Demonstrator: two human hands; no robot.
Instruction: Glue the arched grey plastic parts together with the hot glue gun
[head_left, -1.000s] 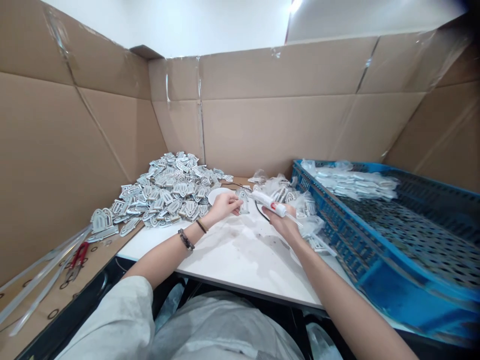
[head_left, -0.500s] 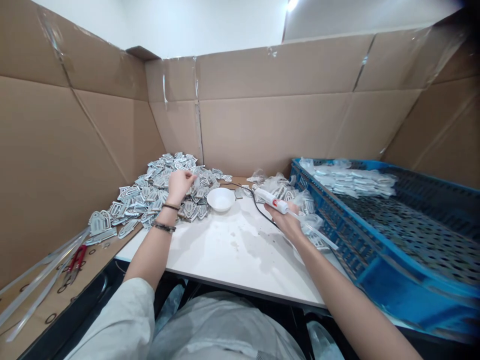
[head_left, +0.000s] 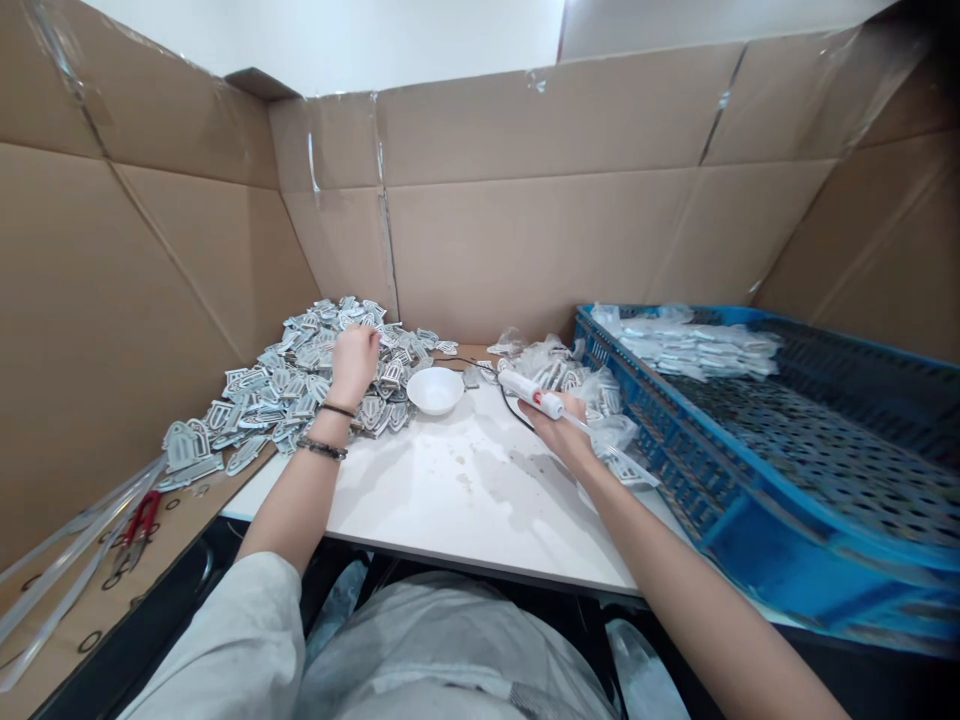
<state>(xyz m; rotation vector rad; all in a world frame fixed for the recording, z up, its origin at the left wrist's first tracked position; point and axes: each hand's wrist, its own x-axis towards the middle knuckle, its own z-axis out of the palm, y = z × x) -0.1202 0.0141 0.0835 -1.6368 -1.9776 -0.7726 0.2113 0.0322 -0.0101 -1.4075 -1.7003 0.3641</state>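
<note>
- At the far left, long clear sticks lie on cardboard, next to some red-handled pliers.
- Then comes a big heap of flat gray-and-white arch-shaped pieces. They point every which way, so the heap has no one long line.
- The left hand is at the heap's right part, with its fingers curled in. The pieces are right by it and just past it — it is much nearer to them than the right hand is. One cannot tell if the fingers hold a piece.
- A white bowl sits between the two hands, closer to the left one.
- Next, the right hand is closed around a white glue gun. The gun lies slantwise: its front points far and left, toward the bowl's side, and a long pale stick pokes out the back, near and right.
- Behind the gun are more pieces in clear bags.
- At the far right is a blue crate — flat bagged packs are piled at its far end.
</note>
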